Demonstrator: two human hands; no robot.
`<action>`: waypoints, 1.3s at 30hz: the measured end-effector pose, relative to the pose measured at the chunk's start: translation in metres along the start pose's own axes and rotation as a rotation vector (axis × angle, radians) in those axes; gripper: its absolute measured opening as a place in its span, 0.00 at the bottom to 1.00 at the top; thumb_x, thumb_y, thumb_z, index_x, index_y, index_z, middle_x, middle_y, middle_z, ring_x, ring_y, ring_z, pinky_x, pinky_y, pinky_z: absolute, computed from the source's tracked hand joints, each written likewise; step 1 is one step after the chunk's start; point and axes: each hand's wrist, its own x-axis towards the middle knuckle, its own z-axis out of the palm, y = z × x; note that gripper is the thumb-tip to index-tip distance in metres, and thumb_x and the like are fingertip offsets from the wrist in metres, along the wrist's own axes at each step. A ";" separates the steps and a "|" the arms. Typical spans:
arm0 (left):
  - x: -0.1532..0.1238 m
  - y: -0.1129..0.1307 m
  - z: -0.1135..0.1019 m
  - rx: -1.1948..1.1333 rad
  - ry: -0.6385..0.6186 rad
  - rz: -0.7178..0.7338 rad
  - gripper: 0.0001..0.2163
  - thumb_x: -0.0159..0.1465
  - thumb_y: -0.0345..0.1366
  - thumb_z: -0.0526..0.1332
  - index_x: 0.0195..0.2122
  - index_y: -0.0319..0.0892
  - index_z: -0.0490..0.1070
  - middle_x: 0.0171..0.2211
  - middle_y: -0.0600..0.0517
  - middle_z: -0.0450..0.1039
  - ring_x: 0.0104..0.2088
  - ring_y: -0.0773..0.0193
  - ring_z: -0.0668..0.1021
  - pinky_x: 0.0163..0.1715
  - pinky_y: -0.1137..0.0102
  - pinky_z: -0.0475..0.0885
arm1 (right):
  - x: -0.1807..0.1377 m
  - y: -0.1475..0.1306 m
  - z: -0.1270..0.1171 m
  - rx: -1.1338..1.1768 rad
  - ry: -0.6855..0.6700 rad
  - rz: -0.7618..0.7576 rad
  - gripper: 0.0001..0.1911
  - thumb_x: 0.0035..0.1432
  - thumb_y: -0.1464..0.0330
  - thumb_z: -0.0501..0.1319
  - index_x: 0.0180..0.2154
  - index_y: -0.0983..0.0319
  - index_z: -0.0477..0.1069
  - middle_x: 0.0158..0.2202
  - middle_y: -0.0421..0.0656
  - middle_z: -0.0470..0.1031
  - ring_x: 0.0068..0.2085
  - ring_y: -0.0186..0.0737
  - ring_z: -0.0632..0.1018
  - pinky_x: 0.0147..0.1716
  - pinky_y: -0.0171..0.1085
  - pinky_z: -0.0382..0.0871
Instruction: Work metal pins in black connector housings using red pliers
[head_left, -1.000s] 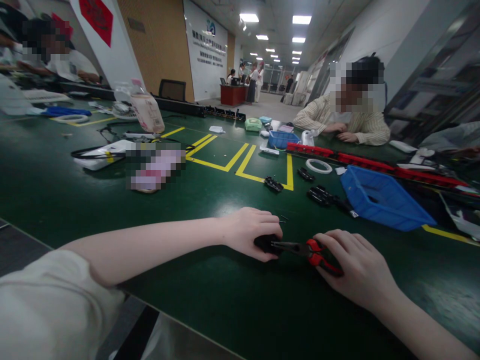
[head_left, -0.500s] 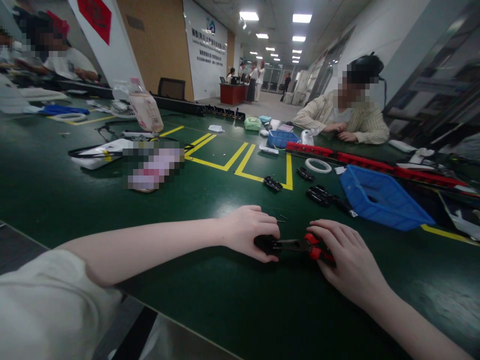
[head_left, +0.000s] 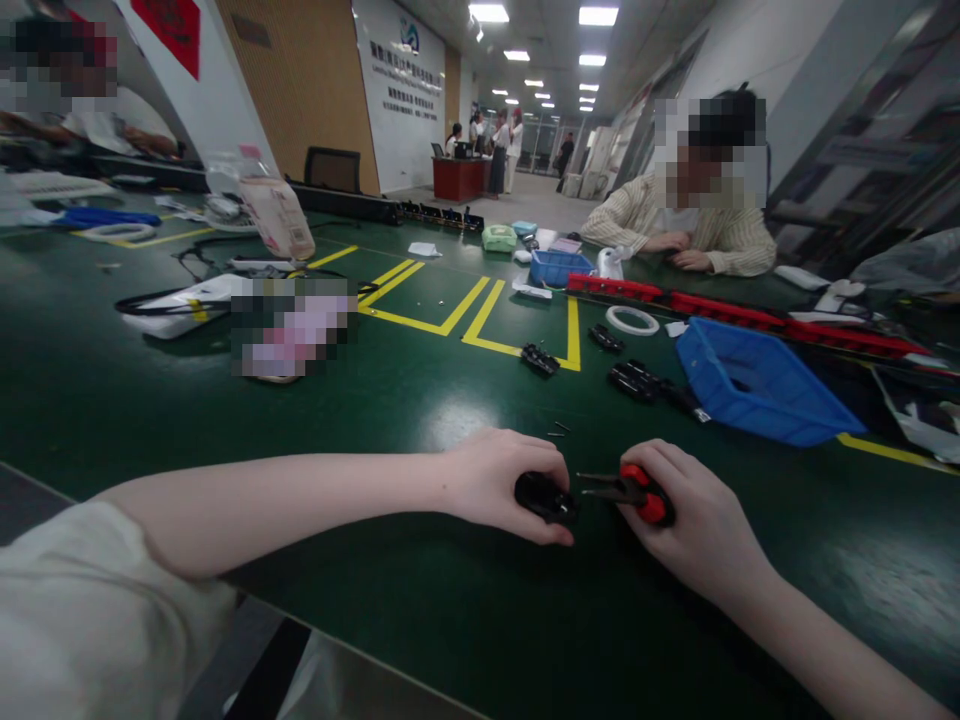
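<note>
Between the thumb and fingers of my left hand (head_left: 510, 482) is a small black plastic part (head_left: 546, 497), its exact kind unclear. My right hand (head_left: 694, 515) grips red-handled needle-nose pliers (head_left: 637, 492). Their slim jaws stand apart and point left at the black part, with a small gap between. Two thin metal pins (head_left: 559, 430) lie on the table just beyond my hands. Farther off rest black plastic pieces, one (head_left: 540, 358) by the yellow tape and a larger one (head_left: 636, 380) to its right.
A blue bin (head_left: 765, 380) stands at the right, with a white tape ring (head_left: 632, 320) near it. Behind runs a long red strip (head_left: 720, 308). A phone (head_left: 300, 335) and a tilted bottle (head_left: 277, 215) are at left. Across the table sits a person in a striped shirt (head_left: 727, 235).
The pliers have come away from the black part and their jaws have opened. My left hand has turned a little, showing more of the part. The camera view has shifted slightly.
</note>
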 end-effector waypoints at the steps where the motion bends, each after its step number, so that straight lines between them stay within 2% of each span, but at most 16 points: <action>1: 0.000 0.002 0.001 0.002 -0.013 -0.011 0.16 0.55 0.46 0.68 0.35 0.40 0.71 0.33 0.54 0.73 0.31 0.67 0.74 0.27 0.76 0.65 | 0.001 -0.002 -0.001 0.007 -0.003 -0.009 0.08 0.50 0.71 0.58 0.36 0.59 0.64 0.34 0.44 0.71 0.33 0.42 0.72 0.29 0.39 0.68; 7: 0.003 0.008 0.003 0.037 -0.040 -0.032 0.15 0.54 0.45 0.69 0.34 0.40 0.70 0.29 0.56 0.70 0.29 0.69 0.72 0.25 0.76 0.62 | 0.002 -0.010 -0.001 -0.023 -0.001 -0.131 0.08 0.49 0.72 0.59 0.35 0.61 0.65 0.34 0.46 0.71 0.35 0.43 0.72 0.31 0.40 0.68; 14: 0.002 0.008 0.004 0.106 -0.026 0.026 0.15 0.54 0.46 0.68 0.34 0.40 0.69 0.29 0.56 0.69 0.27 0.69 0.71 0.24 0.76 0.62 | 0.002 -0.008 0.000 -0.037 -0.021 -0.137 0.08 0.49 0.73 0.58 0.35 0.61 0.66 0.35 0.46 0.72 0.35 0.43 0.73 0.32 0.40 0.68; 24: 0.002 0.006 0.006 0.294 -0.023 0.098 0.15 0.56 0.47 0.66 0.34 0.40 0.69 0.29 0.56 0.72 0.26 0.70 0.72 0.27 0.73 0.60 | 0.004 -0.007 -0.002 -0.126 -0.027 -0.251 0.05 0.50 0.75 0.56 0.32 0.63 0.66 0.31 0.46 0.71 0.32 0.42 0.71 0.31 0.39 0.66; 31: 0.002 0.005 0.006 0.290 0.025 0.095 0.20 0.55 0.55 0.64 0.34 0.40 0.70 0.28 0.56 0.72 0.25 0.69 0.72 0.25 0.73 0.61 | 0.004 -0.008 -0.001 -0.073 -0.080 -0.202 0.04 0.50 0.74 0.56 0.31 0.61 0.64 0.29 0.44 0.70 0.30 0.40 0.70 0.30 0.38 0.65; 39: 0.001 0.003 0.012 0.411 0.072 0.143 0.16 0.58 0.51 0.61 0.33 0.40 0.69 0.26 0.57 0.72 0.22 0.71 0.72 0.22 0.74 0.60 | 0.003 -0.007 0.004 0.011 -0.134 -0.131 0.04 0.51 0.73 0.55 0.31 0.59 0.63 0.29 0.43 0.70 0.30 0.40 0.70 0.28 0.38 0.64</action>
